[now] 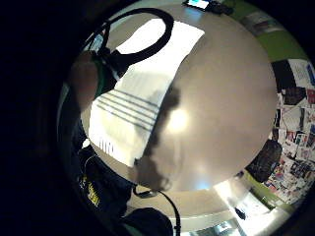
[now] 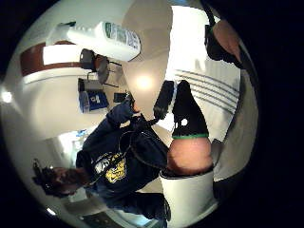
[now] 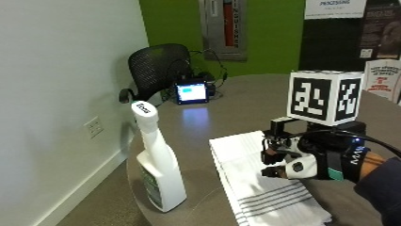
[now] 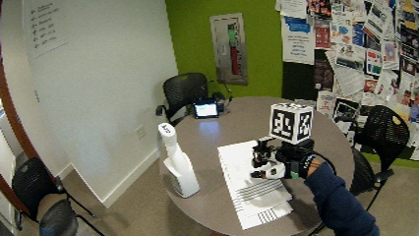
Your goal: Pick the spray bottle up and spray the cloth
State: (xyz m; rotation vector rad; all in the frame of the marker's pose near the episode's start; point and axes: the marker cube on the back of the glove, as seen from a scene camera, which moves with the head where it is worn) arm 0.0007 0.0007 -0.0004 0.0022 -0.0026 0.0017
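We see a round grey table, with a black mesh chair behind its far edge. A white cloth with grey stripes near one end lies flat on the table, reaching to the near edge. The white spray bottle stands upright at the table's left edge, just beside the cloth and clear of it, nozzle end up. We note the gloved right hand held above the cloth, well apart from the bottle and touching neither. Its fingers look loosely curled with nothing between them; the thumb-side palm view shows a gloved finger stretched out over the cloth and the bottle off to one side. A small device with a lit screen sits at the table's far edge
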